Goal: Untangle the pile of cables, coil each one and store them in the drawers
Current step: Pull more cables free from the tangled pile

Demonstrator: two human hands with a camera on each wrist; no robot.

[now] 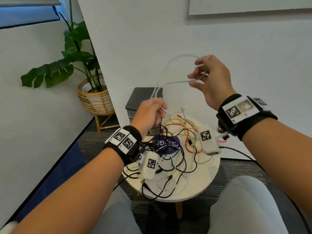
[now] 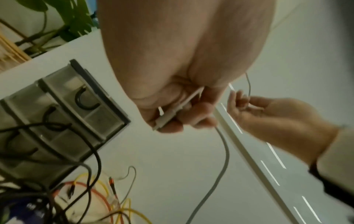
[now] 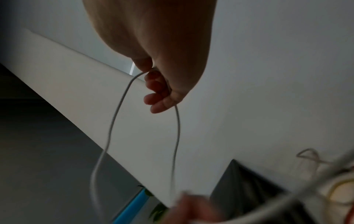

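Note:
A thin white cable (image 1: 166,68) arcs in the air between both hands above the round table (image 1: 209,181). My left hand (image 1: 150,114) grips its loops and a white plug (image 2: 172,112) in front of the grey drawer unit (image 1: 145,95). My right hand (image 1: 209,78), raised higher and to the right, pinches the cable (image 3: 118,109) between thumb and fingertips. Below lies the tangled pile (image 1: 175,149) of black, yellow, red and white cables. The drawers (image 2: 63,115) are see-through and show black cable inside.
A dark purple round object (image 1: 166,143) lies under the pile. A potted plant in a rattan stand (image 1: 94,95) is at the left beside a white wall panel. My knees (image 1: 243,208) sit close to the table's near edge.

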